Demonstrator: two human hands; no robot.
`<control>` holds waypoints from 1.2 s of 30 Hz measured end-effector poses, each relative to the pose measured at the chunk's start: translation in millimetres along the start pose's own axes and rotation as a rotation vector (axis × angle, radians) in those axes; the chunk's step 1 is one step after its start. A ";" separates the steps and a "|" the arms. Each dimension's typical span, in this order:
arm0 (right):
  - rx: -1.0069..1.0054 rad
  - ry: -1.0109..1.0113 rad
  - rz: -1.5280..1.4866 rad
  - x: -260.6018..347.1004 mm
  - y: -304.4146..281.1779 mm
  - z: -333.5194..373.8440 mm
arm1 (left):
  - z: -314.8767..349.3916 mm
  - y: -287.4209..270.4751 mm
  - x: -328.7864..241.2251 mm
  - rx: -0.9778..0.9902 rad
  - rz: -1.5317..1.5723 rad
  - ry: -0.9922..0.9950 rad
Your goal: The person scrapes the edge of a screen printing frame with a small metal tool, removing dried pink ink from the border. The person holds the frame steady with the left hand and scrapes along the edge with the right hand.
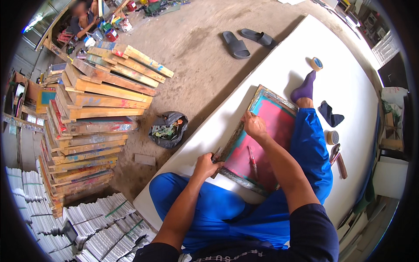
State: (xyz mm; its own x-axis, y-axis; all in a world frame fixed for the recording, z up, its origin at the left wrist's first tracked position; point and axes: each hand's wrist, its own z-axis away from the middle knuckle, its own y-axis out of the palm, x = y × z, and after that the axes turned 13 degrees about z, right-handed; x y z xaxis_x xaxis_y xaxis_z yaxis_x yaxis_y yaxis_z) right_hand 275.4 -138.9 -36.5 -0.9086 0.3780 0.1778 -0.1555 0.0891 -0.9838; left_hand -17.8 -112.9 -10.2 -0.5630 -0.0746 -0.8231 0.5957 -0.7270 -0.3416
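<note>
- The left hand (205,165) is closed in a fist with the knuckles up, low and close to the body just past the left knee.
- The left forearm runs bare from the lower edge up to that hand, bent at the elbow.
- The right hand (254,125) reaches further forward, fingers curled down in a grip, back of the hand facing up.
- The right arm is stretched nearly straight, crossing over the right thigh.
- Both legs are folded, and the right foot (305,88) points away.

Bare concrete floor (192,48); white board (349,87); daylight
</note>
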 end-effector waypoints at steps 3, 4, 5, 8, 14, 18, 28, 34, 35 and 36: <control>-0.088 0.025 -0.088 5.0 0.3 1.1 | 2.4 1.2 4.7 -0.020 0.001 0.019; -0.192 0.007 -0.085 -4.0 10.8 0.4 | 1.1 3.7 4.1 -0.017 0.006 0.039; -0.298 -0.011 -0.080 -20.8 21.0 -1.7 | -0.5 5.8 1.9 -0.013 0.011 0.052; -0.593 0.374 -0.077 -90.5 -57.6 -54.0 | 3.2 3.3 3.1 -0.010 0.050 0.000; -0.370 0.053 -0.242 -94.7 -89.9 -41.2 | -8.2 -2.7 -6.8 0.052 0.041 -0.008; 0.007 0.277 -0.623 -17.8 -36.4 9.3 | -2.4 -1.0 9.1 -0.011 0.050 -0.011; 0.200 0.143 -0.844 160.2 -23.9 31.9 | 2.4 -68.7 9.6 -0.738 -0.065 0.376; 0.281 0.035 -0.814 233.1 -14.1 -2.0 | 17.3 -136.4 10.8 -0.638 -0.046 0.153; 0.270 0.012 -0.816 246.1 -10.9 -9.1 | 15.3 -141.2 19.9 -0.645 -0.039 0.149; 0.259 -0.010 -0.819 258.6 -8.3 -16.5 | 14.3 -144.4 28.7 -0.631 -0.022 0.114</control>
State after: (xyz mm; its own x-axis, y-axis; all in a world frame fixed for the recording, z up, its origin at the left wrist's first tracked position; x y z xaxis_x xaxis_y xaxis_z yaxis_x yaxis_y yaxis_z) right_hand 48.1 -26.7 18.0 -0.4748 0.2782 0.8349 -0.8462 0.1165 -0.5200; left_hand -128.2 -19.8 22.0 -0.5358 0.0339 -0.8437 0.8266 -0.1829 -0.5323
